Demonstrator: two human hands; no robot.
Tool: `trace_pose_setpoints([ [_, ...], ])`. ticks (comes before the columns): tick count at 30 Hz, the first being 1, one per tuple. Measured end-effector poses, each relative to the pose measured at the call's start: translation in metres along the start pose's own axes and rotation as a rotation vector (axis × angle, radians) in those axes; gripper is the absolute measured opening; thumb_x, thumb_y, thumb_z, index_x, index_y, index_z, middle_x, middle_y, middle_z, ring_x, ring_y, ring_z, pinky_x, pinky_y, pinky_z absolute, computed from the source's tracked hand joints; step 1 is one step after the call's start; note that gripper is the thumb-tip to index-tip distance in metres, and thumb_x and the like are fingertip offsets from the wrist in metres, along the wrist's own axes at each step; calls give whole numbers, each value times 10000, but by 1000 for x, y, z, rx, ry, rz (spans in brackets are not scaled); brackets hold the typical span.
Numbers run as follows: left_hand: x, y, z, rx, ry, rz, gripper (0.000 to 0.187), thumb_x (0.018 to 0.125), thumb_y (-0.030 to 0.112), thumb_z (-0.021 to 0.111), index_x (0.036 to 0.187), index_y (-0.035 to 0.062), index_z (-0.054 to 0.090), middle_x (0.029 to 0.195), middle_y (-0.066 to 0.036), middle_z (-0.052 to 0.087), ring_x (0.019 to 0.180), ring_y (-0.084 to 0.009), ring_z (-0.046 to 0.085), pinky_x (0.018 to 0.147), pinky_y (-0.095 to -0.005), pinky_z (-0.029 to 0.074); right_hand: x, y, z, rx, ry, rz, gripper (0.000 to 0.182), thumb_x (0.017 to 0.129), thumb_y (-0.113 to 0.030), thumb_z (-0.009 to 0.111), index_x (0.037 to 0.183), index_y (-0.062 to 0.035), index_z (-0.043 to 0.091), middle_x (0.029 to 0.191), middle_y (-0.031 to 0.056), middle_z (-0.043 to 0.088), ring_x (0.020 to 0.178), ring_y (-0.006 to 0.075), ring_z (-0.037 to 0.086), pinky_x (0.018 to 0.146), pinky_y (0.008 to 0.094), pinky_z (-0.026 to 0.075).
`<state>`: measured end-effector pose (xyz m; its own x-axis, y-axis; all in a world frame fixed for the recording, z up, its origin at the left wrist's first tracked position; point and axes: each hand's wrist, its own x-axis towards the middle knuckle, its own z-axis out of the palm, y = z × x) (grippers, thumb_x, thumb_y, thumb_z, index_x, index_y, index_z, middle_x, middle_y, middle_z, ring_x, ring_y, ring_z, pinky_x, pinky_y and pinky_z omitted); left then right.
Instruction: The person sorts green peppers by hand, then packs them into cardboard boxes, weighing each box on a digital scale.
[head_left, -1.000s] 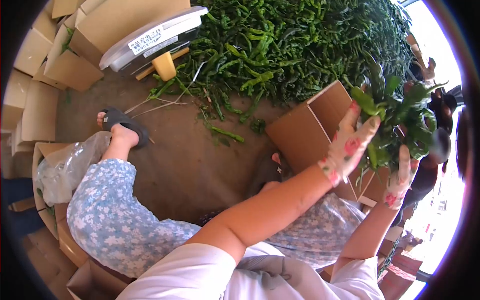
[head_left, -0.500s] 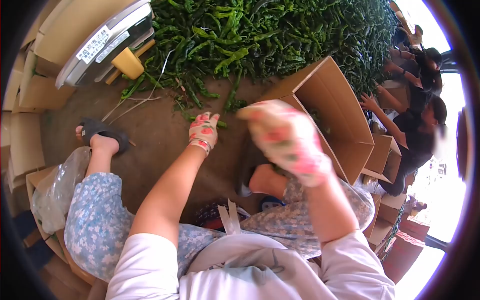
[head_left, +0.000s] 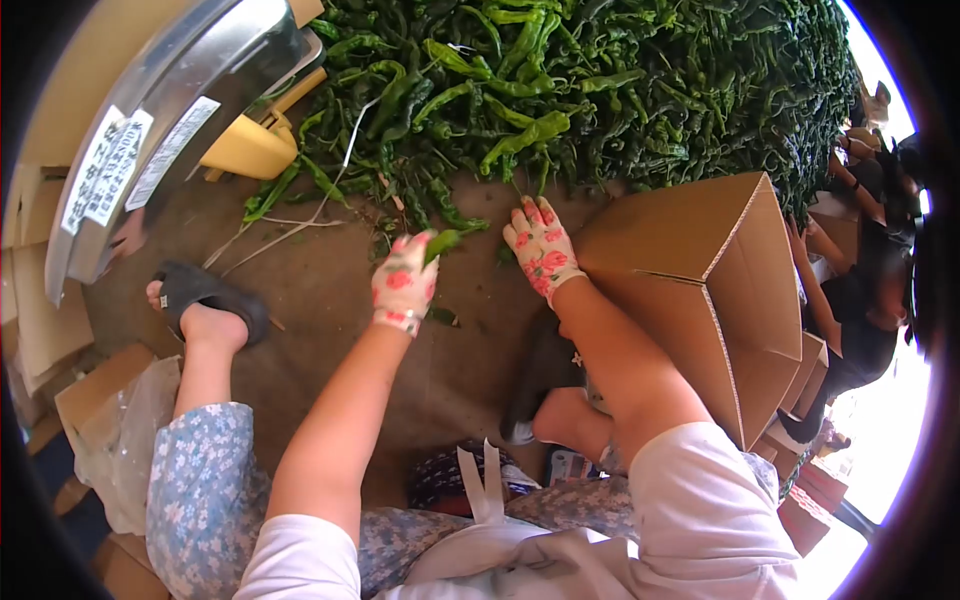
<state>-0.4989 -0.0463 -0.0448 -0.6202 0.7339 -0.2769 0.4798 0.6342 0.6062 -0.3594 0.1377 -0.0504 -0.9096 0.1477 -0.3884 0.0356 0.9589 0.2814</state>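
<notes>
My left hand (head_left: 403, 283), in a cream glove with red flowers, is low over the brown floor with its fingers closed on a green pepper (head_left: 441, 244). My right hand (head_left: 543, 250), gloved alike, reaches toward the pile of long green peppers (head_left: 560, 110). Its fingers are stretched out at the pile's near edge, and no pepper shows in them. The open cardboard box (head_left: 655, 235) stands tilted just right of that hand; its inside is mostly turned from view.
At the upper left stands a metal scale (head_left: 175, 120) with a yellow part (head_left: 250, 148) beside it. A white strap (head_left: 350, 140) trails across the floor. Cardboard boxes and a clear plastic bag (head_left: 128, 440) are at the left. Other people (head_left: 860, 250) work along the pile at right.
My right hand has swung from above the box's side down to the pile's edge. The left hand has shifted slightly and now grips a green pepper. The view has turned a little.
</notes>
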Motion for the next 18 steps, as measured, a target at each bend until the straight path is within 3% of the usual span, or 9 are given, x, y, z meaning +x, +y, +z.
trace_pose_setpoints([
  [1,15,8,-2,-2,-7,0,311,828,153,550,1138,169,540,1117,-113,569,912,-319,617,769,-404,505,0,0,-2,3,-7,1,374,854,-131,459,1222,-78,499,1305,120,463,1304,317,351,1111,464,197],
  [3,48,22,-2,384,-203,393,458,814,70,524,1258,179,492,1304,-135,458,1080,-311,544,854,-371,485,-1,0,-12,153,3,-13,229,810,-101,482,1030,-101,546,1035,87,548,1130,280,486,1077,435,262],
  [6,73,23,1,673,-341,527,482,815,44,496,1276,189,491,1390,-111,369,1161,-281,499,873,-356,474,-21,-5,-11,306,103,-76,161,779,-93,499,935,-118,533,897,66,523,1005,252,519,1041,405,306],
  [8,85,15,-15,783,-337,682,421,815,118,528,1234,163,517,1294,-92,465,1128,-268,512,871,-376,455,-35,-6,-30,377,109,-139,258,722,-117,592,972,-105,531,933,86,525,1000,262,520,989,386,357],
  [11,89,17,-29,698,-428,549,383,751,207,611,1129,165,569,1157,-44,543,1066,-255,524,848,-385,450,-50,-13,-43,745,177,41,491,573,-133,727,1012,-92,511,993,106,521,984,290,521,859,409,424],
  [13,68,3,-34,695,-227,700,378,663,255,682,1021,162,602,1014,-9,578,990,-245,535,825,-395,445,-54,-16,-55,898,332,167,484,576,-112,715,1011,-89,506,992,115,523,961,305,524,841,408,432],
  [15,37,14,-57,307,50,705,416,583,250,739,969,159,613,1049,3,588,957,-246,537,849,-390,421,-49,-17,-76,1158,648,363,446,613,-53,682,1015,-67,489,949,87,529,873,278,540,799,371,444],
  [16,28,18,-58,191,339,709,361,696,254,718,1017,124,617,1082,-15,606,976,-222,549,861,-375,425,-41,-21,-77,1160,664,374,446,613,-53,682,1015,-67,489,949,87,529,873,278,540,799,371,444],
  [18,22,27,-73,-1359,-146,-159,354,822,280,649,1092,56,605,1062,-58,637,995,-196,556,879,-371,426,-25,-27,-80,2172,761,746,372,696,-54,637,1039,-53,494,926,46,547,841,197,529,775,322,441],
])
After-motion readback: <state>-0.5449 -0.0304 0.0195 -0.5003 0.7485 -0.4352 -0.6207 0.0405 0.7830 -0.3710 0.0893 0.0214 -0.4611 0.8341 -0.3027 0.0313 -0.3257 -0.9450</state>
